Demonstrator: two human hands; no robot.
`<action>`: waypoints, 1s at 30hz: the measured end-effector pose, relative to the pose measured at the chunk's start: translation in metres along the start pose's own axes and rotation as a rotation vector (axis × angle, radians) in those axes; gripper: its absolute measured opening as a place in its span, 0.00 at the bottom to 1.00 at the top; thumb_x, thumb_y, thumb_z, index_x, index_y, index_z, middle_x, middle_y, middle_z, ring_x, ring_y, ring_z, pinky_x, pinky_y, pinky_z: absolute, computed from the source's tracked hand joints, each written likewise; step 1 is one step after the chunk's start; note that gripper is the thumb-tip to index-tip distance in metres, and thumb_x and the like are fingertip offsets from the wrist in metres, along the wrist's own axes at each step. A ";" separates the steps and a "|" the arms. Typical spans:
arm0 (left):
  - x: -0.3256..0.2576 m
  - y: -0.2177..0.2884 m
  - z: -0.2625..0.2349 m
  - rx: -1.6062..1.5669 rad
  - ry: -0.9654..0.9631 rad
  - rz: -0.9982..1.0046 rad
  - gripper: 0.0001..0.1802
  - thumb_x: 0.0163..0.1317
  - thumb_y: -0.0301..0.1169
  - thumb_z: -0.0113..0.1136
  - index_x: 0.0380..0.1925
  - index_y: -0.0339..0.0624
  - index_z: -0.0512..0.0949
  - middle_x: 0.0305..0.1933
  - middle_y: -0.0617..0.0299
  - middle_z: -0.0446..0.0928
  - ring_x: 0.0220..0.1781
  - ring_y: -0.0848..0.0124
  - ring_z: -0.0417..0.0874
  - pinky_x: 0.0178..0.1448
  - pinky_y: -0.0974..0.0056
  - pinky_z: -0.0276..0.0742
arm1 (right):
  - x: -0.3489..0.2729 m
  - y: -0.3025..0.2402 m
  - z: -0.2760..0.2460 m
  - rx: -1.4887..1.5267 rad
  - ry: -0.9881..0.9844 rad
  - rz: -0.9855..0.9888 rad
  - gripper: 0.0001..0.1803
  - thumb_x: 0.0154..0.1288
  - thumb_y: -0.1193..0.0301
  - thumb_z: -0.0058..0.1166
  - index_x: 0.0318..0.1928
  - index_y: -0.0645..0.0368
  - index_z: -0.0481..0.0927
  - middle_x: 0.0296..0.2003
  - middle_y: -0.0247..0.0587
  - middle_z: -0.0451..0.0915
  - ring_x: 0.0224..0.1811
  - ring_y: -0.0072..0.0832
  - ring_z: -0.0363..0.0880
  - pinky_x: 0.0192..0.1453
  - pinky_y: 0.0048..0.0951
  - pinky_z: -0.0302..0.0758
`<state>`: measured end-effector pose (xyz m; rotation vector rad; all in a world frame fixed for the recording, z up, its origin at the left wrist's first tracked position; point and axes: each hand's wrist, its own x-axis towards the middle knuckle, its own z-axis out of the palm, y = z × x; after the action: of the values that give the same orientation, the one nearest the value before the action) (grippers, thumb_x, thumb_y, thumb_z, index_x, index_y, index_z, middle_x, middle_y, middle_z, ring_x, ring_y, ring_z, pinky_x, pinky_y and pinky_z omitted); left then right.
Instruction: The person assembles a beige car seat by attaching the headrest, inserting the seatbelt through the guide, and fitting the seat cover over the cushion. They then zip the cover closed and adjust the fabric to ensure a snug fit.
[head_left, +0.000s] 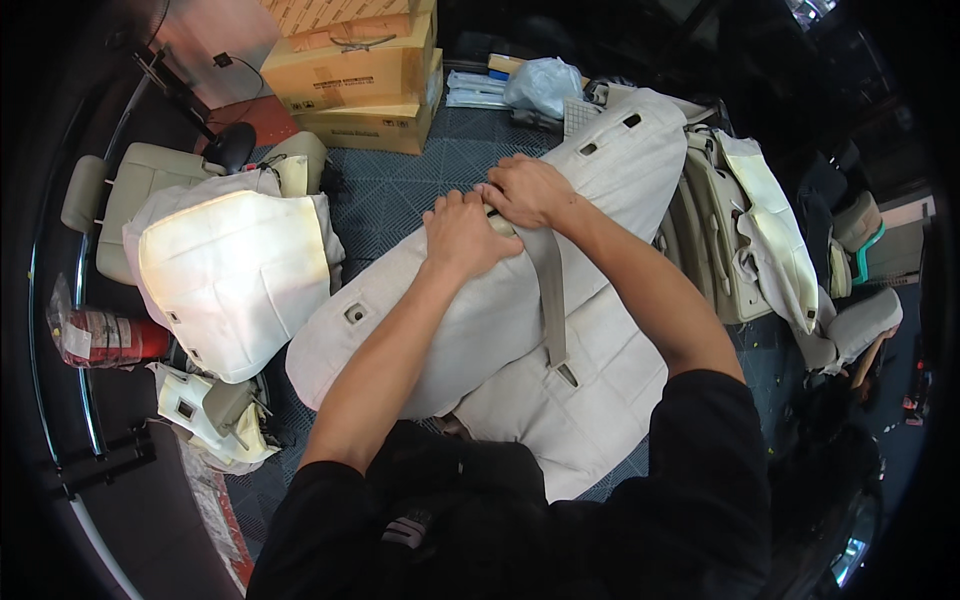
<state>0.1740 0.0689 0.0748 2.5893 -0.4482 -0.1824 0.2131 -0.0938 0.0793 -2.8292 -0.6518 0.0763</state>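
Note:
A long car seat back (pixel 470 330) in pale grey fabric lies slantwise in front of me. A lighter seat section (pixel 600 385) extends from it toward my body. My left hand (pixel 462 237) is closed over the upper edge near the middle, fingers curled over the far side. Right beside it, my right hand (pixel 527 190) grips the same edge with bent fingers. Between them sits a small belt opening, partly covered by my hands. From there a grey-beige seat belt (pixel 548 290) runs down across the fabric to a slot. Whatever my fingertips press on is hidden.
Cardboard boxes (pixel 350 75) are stacked at the back, beside a plastic bag (pixel 545 85). Seat parts with pale covers (pixel 235 270) stand left, near a red fire extinguisher (pixel 115 337). More beige seat backs (pixel 725 230) lean at right. Dark patterned mats (pixel 385 185) cover the floor.

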 end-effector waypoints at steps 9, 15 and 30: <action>0.005 0.003 0.022 -0.105 0.103 0.139 0.40 0.38 0.43 0.75 0.49 0.24 0.77 0.45 0.43 0.81 0.52 0.49 0.78 0.58 0.52 0.74 | -0.006 0.010 0.004 0.128 0.037 0.053 0.28 0.77 0.52 0.39 0.37 0.63 0.84 0.41 0.57 0.84 0.49 0.52 0.81 0.57 0.48 0.74; 0.002 0.011 0.012 -0.137 0.095 0.114 0.36 0.36 0.41 0.76 0.43 0.26 0.77 0.40 0.44 0.82 0.45 0.48 0.82 0.55 0.52 0.78 | 0.013 0.004 -0.006 0.123 -0.178 0.189 0.40 0.79 0.42 0.25 0.36 0.61 0.84 0.39 0.61 0.84 0.48 0.57 0.80 0.56 0.51 0.74; 0.031 0.007 -0.010 0.025 -0.159 0.206 0.30 0.40 0.47 0.71 0.38 0.32 0.83 0.41 0.44 0.84 0.44 0.52 0.86 0.55 0.56 0.82 | -0.020 0.016 0.023 0.208 0.324 -0.052 0.29 0.79 0.54 0.38 0.32 0.61 0.84 0.33 0.48 0.83 0.41 0.49 0.80 0.52 0.46 0.75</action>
<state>0.2036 0.0572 0.0854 2.5417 -0.7743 -0.3137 0.1997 -0.1119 0.0535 -2.5430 -0.6029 -0.2991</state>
